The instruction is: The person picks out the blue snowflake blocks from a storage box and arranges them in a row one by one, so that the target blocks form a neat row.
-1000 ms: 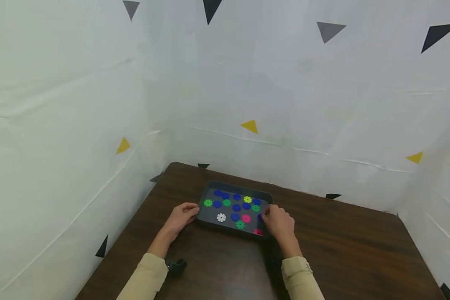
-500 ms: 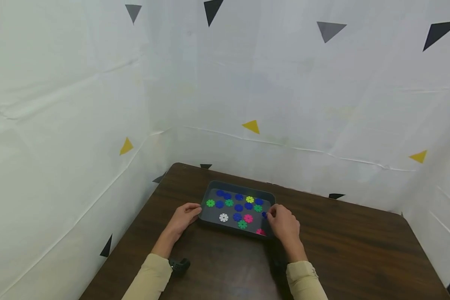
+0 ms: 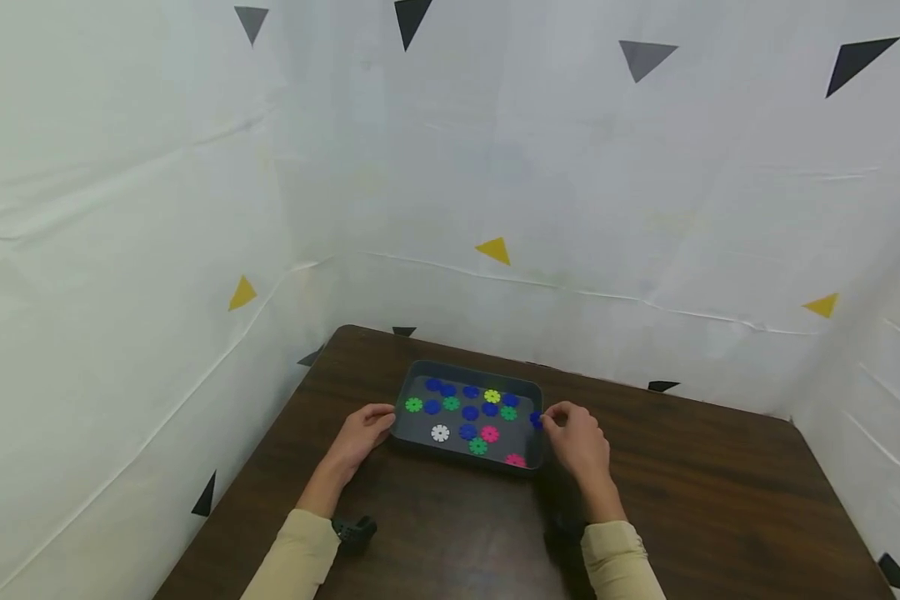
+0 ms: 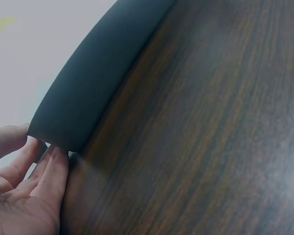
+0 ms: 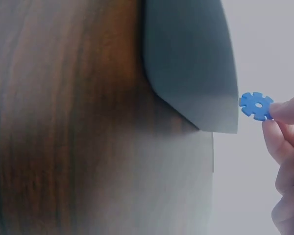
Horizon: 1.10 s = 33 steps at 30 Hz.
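Note:
A dark grey tray (image 3: 467, 457) holds several notched plastic discs, mostly blue and green. My left hand (image 3: 363, 433) grips the tray's left end; in the left wrist view the thumb lies at the rim and the fingers (image 4: 53, 176) at the wall below. Between thumb and fingertips, my right hand (image 3: 579, 440) pinches a blue notched disc (image 5: 257, 105) at the tray's right rim. That disc stands tilted on edge, its centre hole and slots showing in the right wrist view.
Inside the tray lie a white disc (image 3: 440, 433), a yellow disc (image 3: 492, 397) and two pink ones, one pink disc (image 3: 515, 460) by the near wall. The brown wooden table (image 3: 690, 483) meets white sheeting (image 3: 607, 183) behind and at both sides.
My right hand has drawn the blue disc up and rightward from inside the tray to its right rim. The left hand keeps its place on the tray, and the head view has shifted slightly.

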Tool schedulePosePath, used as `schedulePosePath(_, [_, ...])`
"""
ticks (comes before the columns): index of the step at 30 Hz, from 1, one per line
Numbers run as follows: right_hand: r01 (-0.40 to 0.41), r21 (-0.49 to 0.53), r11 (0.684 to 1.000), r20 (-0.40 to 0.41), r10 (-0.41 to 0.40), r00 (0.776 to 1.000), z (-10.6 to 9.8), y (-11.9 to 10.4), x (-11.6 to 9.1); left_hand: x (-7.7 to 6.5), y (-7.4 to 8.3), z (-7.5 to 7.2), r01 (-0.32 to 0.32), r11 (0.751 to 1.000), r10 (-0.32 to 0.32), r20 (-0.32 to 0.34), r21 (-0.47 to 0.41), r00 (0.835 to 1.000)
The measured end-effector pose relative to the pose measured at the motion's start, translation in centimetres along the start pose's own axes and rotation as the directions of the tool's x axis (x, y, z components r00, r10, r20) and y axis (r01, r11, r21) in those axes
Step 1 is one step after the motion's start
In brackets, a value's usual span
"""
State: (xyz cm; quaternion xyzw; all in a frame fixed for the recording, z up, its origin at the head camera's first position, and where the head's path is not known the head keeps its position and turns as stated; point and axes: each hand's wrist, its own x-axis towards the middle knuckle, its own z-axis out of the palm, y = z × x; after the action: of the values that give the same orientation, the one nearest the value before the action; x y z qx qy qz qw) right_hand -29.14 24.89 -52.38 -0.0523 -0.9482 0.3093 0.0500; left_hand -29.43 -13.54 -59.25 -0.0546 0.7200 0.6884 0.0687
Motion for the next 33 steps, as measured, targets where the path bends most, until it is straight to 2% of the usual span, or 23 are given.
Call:
schedulePosePath(11, [-0.045,0.15,0.988,-0.027,0.049,0.998,-1.2,1.5,0.5,-0.1,0.2,-0.2,0.006,1.0,-0.006,0.007,-0.012,1.0])
schedulePosePath(18, [-0.016,0.298,0.955,-0.045,0.03,0.999,-1.3,3.0,1.2,0.0,0.0,-0.2,0.023,1.0,-0.023,-0.007,-0.011,1.0])
schedulePosePath(22, [-0.048,0.356,0.933,-0.004,0.053,0.999,-1.3,3.7,1.7,0.0,-0.1,-0.3,0.03,1.0,-0.03,-0.025,-0.007,0.999])
schedulePosePath(27, [-0.143,0.402,0.904,0.081,0.121,0.989,-1.3,4.8,2.1,0.1,0.0,-0.2,0.019,1.0,-0.019,-0.014,-0.007,1.0])
schedulePosePath(30, [-0.185,0.397,0.899,0.113,0.152,0.982,-0.9,5.5,2.5,0.1,0.0,-0.1,0.015,1.0,-0.015,-0.007,-0.011,1.0])
schedulePosePath(33, [-0.2,0.364,0.91,0.135,0.161,0.978,-0.3,6.4,3.1,-0.1,0.0,-0.2,0.022,1.0,-0.022,-0.003,-0.019,1.0])
